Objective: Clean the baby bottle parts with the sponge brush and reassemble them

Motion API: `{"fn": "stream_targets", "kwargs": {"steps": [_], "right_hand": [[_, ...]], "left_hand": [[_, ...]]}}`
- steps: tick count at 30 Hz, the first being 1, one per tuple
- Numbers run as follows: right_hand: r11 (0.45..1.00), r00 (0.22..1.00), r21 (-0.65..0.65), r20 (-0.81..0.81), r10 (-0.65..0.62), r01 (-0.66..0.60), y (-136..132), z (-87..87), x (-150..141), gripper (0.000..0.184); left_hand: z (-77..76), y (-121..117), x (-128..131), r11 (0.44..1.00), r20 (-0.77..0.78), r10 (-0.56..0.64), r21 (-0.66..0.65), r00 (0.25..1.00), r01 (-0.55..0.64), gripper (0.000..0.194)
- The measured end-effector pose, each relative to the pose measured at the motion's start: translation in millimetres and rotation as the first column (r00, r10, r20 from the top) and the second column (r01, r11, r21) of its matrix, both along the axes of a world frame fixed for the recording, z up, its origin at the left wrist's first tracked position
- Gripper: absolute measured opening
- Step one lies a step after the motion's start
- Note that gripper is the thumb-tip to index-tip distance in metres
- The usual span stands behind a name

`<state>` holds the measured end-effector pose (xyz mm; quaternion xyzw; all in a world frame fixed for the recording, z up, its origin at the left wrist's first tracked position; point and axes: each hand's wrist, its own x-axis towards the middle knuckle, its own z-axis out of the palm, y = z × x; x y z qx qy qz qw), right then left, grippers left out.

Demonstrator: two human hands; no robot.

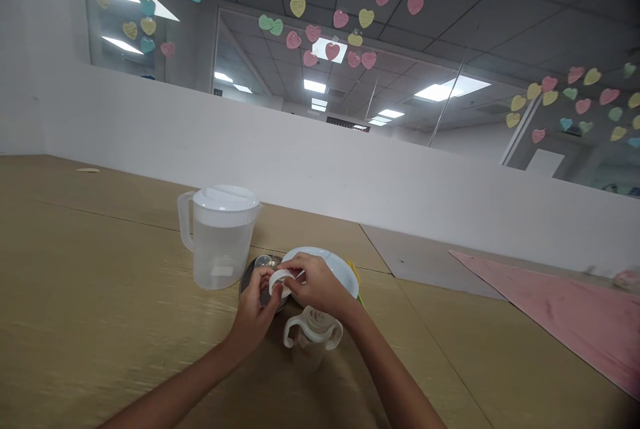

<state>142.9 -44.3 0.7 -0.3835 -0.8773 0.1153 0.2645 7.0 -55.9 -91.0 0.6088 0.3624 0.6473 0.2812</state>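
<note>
My left hand [254, 314] and my right hand [320, 285] meet in front of the body, fingertips pinching a small white ring-shaped cap [280, 276] from both sides. Directly below them on the table stands a clear cup with two white handles [311, 339], upright and with its top open. Behind my right hand lies a white plate [345, 274], partly covered by the hand. A round metal dish [247, 280] sits behind my left hand, with a clear rounded piece [263, 261] in it; the rest is hidden by my fingers.
A translucent lidded pitcher [220, 249] stands left of the metal dish. Something yellow and green [358, 280] sticks out beside the plate. A pink mat [565, 309] lies at the right. Behind the table [115, 282] rises a white wall [320, 162] with glass and heart-shaped notes above.
</note>
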Motion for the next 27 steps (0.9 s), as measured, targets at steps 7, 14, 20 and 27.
{"fn": "stream_targets", "kwargs": {"steps": [7, 14, 20, 27], "right_hand": [[1.0, 0.999, -0.007, -0.035, 0.021, -0.021, 0.0, -4.9, -1.4, 0.03], [0.999, 0.996, 0.0, -0.069, -0.05, 0.05, -4.9, -1.8, -10.0, 0.024], [0.999, 0.994, -0.041, -0.108, -0.014, 0.009, -3.4, -3.3, -8.7, 0.025], [0.998, 0.993, 0.012, -0.103, -0.053, 0.054, -1.6, -6.0, -9.8, 0.02]], "left_hand": [[-8.3, 5.8, 1.3, 0.998, -0.047, 0.067, 0.002, 0.997, -0.067, 0.024], [-5.7, 6.6, 0.7, 0.992, -0.057, 0.117, 0.043, 0.991, -0.115, 0.022], [-1.9, 2.1, -0.4, 0.991, -0.043, 0.132, 0.017, 0.99, -0.131, 0.022], [-0.6, -0.9, -2.2, 0.997, 0.006, 0.077, -0.03, 0.997, -0.077, 0.027]]}}
